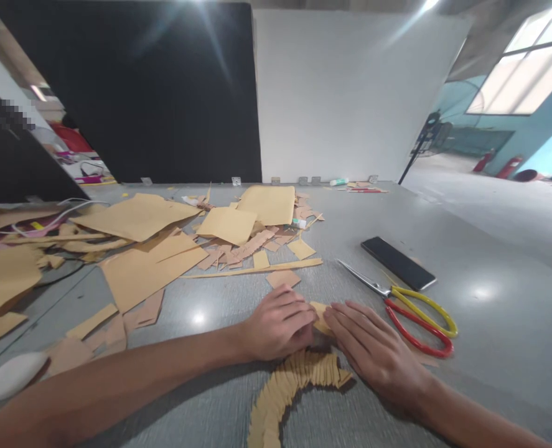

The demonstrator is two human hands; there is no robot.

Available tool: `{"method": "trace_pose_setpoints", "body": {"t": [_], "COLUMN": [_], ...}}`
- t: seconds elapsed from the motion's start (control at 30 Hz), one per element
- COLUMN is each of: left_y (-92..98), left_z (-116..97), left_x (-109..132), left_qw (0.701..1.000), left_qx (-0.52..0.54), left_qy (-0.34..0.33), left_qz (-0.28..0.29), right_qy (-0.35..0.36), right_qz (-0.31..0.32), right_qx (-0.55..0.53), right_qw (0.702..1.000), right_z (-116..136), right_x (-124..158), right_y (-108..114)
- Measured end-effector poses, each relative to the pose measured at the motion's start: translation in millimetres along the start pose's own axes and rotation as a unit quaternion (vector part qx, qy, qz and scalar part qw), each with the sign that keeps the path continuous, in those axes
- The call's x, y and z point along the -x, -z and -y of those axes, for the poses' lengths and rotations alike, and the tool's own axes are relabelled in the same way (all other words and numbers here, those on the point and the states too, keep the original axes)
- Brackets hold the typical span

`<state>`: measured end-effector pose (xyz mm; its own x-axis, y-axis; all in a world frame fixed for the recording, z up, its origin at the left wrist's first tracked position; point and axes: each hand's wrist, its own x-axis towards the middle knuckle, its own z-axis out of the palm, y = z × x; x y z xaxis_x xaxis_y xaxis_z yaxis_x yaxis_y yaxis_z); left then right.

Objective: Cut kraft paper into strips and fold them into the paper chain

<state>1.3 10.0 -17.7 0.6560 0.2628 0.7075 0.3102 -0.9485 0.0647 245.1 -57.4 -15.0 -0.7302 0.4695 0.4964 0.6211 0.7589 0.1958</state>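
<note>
Bare table (490,323) opens to your far right, but scissors (411,311) lie just beside your right hand (373,348), and paper scraps (149,267) crowd the left. Your left hand (280,323) curls its fingers onto the paper piece (321,317) between both hands; the right's fingers lie flat and together, tips touching it. The folded chain (294,379) arcs from there toward you, bending left.

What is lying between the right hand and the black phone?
Scissors with yellow and red handles lie between the right hand and the black phone, as the head view shows.
</note>
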Motion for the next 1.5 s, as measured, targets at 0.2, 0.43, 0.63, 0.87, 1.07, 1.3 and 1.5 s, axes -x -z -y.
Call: {"method": "trace_pose_setpoints", "body": {"t": [0.2, 0.43, 0.63, 0.87, 1.07, 1.3, 1.5], "left_y": [-1.7, -2.1, 6.7, 2.5, 1.7, 1.1, -2.1], "left_z": [2.9, 13.4, 10.2, 10.4, 13.2, 12.5, 13.8], "left_x": [-3.9, -5.8, -7.7, -3.5, -2.6, -3.8, 1.5], "left_qw": [0.997, 0.981, 0.993, 0.995, 0.993, 0.991, 0.981], "left_qx": [0.019, 0.038, 0.090, 0.080, 0.091, 0.106, 0.155], "left_qy": [0.076, 0.179, 0.074, 0.041, 0.077, 0.074, 0.078], "left_qz": [-0.016, -0.065, 0.001, 0.048, -0.016, 0.024, 0.092], "right_qy": [-0.039, -0.114, -0.103, -0.196, -0.367, -0.425, -0.432], "right_qz": [-0.027, -0.127, -0.098, -0.108, -0.160, -0.186, -0.156], "right_qx": [-0.032, -0.072, -0.117, -0.145, -0.180, -0.288, -0.325], "right_qw": [0.998, 0.983, 0.983, 0.964, 0.899, 0.838, 0.827], "right_z": [0.0, -2.5, -9.7, -5.2, -13.4, -21.5, -24.4], "right_x": [-3.9, -0.3, -3.7, -0.4, -5.4, -3.4, -1.9], "right_y": [0.1, 0.2, -1.1, -7.8, -13.8, -14.1, -17.8]}}
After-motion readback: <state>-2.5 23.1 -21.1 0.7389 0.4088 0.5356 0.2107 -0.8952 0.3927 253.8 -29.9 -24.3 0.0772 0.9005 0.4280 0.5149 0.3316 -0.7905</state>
